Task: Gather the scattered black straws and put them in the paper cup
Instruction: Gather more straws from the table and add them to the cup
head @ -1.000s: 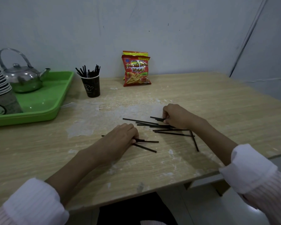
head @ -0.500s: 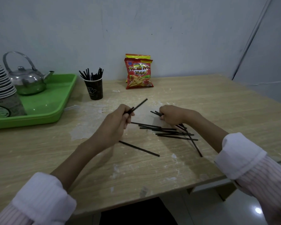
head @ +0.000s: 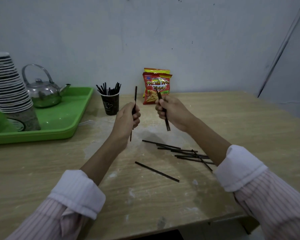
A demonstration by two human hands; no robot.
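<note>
My left hand (head: pixel 127 118) grips a black straw (head: pixel 135 94) held nearly upright above the table. My right hand (head: pixel 171 110) grips two or three black straws (head: pixel 167 123) tilted a little left at the top. Both hands are raised just right of the dark paper cup (head: pixel 110 104), which stands at the back with several black straws sticking out of it. On the wooden table (head: pixel 249 127) below my right forearm lies a loose pile of several black straws (head: pixel 182 151). One single straw (head: pixel 157 172) lies apart, nearer to me.
A green tray (head: pixel 62 125) at the back left carries a steel kettle (head: pixel 43 92) and a tall stack of paper cups (head: pixel 9 87). A red snack bag (head: pixel 156 87) leans on the wall behind my hands. The table's front edge runs close below my sleeves.
Both hands have lifted off the table, each with straws in its grip, and moved up and back toward the cup. Fewer straws lie on the table.
</note>
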